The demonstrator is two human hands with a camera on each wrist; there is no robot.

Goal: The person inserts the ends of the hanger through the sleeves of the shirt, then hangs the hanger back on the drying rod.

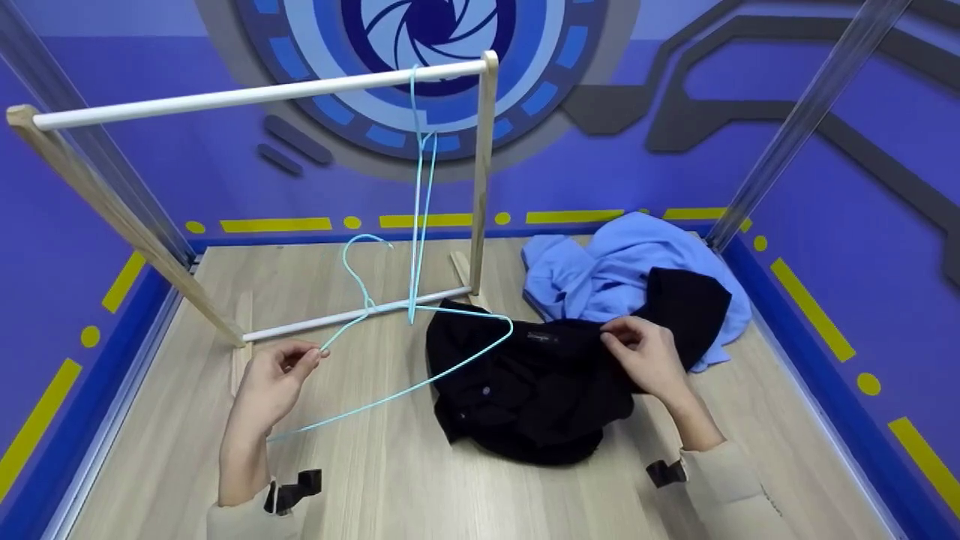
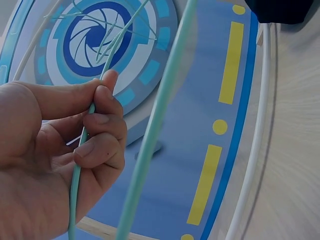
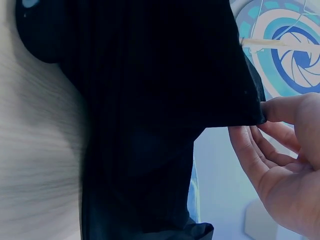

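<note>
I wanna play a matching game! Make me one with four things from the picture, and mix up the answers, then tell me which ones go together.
Things:
1. Black garment
2. Top rail
3. Front hanger
4. Blue garment

What fits:
A. Pinched by the left grip
B. Crumpled near the back wall
C. Pinched by the right grip
D. White, with a second hanger hooked over it

Right pairs: 1-C, 2-D, 3-A, 4-B
</note>
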